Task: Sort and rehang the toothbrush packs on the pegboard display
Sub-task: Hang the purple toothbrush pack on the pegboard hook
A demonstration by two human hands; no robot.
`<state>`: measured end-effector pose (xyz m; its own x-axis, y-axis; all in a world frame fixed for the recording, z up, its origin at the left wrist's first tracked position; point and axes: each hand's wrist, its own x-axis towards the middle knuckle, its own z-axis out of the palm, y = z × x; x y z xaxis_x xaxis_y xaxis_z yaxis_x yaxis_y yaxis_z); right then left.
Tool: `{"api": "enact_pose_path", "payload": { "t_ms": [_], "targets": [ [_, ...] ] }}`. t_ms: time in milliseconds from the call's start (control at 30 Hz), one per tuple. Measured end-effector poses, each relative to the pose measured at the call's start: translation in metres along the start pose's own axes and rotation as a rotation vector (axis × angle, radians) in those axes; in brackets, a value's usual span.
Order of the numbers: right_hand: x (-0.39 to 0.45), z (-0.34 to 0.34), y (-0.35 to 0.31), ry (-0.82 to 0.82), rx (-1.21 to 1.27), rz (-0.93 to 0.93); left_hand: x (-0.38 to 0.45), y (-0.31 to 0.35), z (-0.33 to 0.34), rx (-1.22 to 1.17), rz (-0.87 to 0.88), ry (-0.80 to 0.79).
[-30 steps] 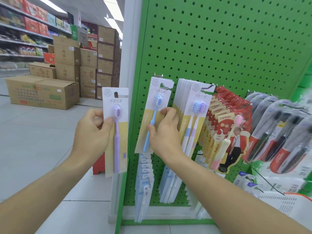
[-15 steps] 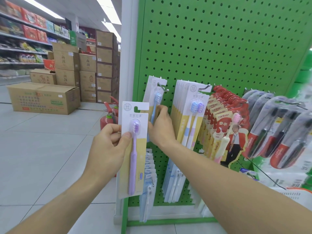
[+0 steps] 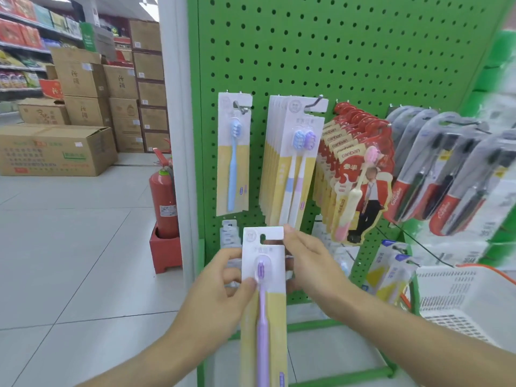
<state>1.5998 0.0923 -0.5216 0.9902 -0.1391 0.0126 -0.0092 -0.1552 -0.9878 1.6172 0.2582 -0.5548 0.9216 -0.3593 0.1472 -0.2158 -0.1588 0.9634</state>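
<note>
I hold a purple toothbrush pack (image 3: 264, 300) in front of the green pegboard (image 3: 335, 51), below the hanging rows. My left hand (image 3: 223, 294) grips its left edge with the thumb on the blister. My right hand (image 3: 310, 263) pinches the card's top right corner by the hang slot. A single blue toothbrush pack (image 3: 234, 155) hangs free on the leftmost hook. To its right hang a row of twin blue-and-purple packs (image 3: 293, 166), red canban packs (image 3: 354, 174) and red-and-black packs (image 3: 446, 169).
A white plastic basket (image 3: 469, 297) stands at lower right. More packs (image 3: 391, 272) hang on the lower pegs. A red fire extinguisher (image 3: 163, 196) stands left of the white post. Cardboard boxes (image 3: 55, 149) are stacked on the tiled floor further left.
My right hand let go of the hanging blue pack and came down onto the purple pack's top corner. My left hand carried the purple pack right and lower, in front of the board.
</note>
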Motion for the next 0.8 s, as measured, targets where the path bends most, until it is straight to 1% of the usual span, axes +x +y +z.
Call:
{"api": "enact_pose_path", "payload": {
  "t_ms": [100, 133, 233, 367, 433, 567, 633, 733, 800],
  "targets": [
    [-0.01, -0.019, 0.015, 0.078, 0.071, 0.027, 0.0, -0.005, 0.018, 0.015, -0.064, -0.105],
    [-0.013, -0.025, 0.021, 0.084, 0.058, 0.018, 0.001, -0.007, 0.023, 0.027, -0.081, -0.14],
    [-0.016, -0.041, 0.038, 0.051, -0.101, -0.032, 0.005, -0.012, 0.04, 0.054, -0.127, -0.211],
    [-0.01, -0.061, 0.06, 0.082, -0.215, -0.001, 0.015, -0.019, 0.063, 0.108, -0.121, -0.227],
    [-0.008, -0.072, 0.069, 0.05, -0.224, 0.016, 0.021, -0.024, 0.073, 0.128, -0.12, -0.242],
    [-0.009, -0.094, 0.089, -0.09, -0.166, 0.098, 0.035, -0.039, 0.09, 0.279, -0.1, -0.258],
    [-0.01, -0.104, 0.097, -0.122, -0.142, 0.125, 0.041, -0.045, 0.096, 0.333, -0.095, -0.282],
    [-0.012, -0.115, 0.106, -0.125, -0.19, 0.137, 0.045, -0.051, 0.109, 0.339, -0.124, -0.327],
    [-0.012, -0.119, 0.112, -0.094, -0.213, 0.163, 0.046, -0.052, 0.119, 0.278, -0.147, -0.345]
  ]
}}
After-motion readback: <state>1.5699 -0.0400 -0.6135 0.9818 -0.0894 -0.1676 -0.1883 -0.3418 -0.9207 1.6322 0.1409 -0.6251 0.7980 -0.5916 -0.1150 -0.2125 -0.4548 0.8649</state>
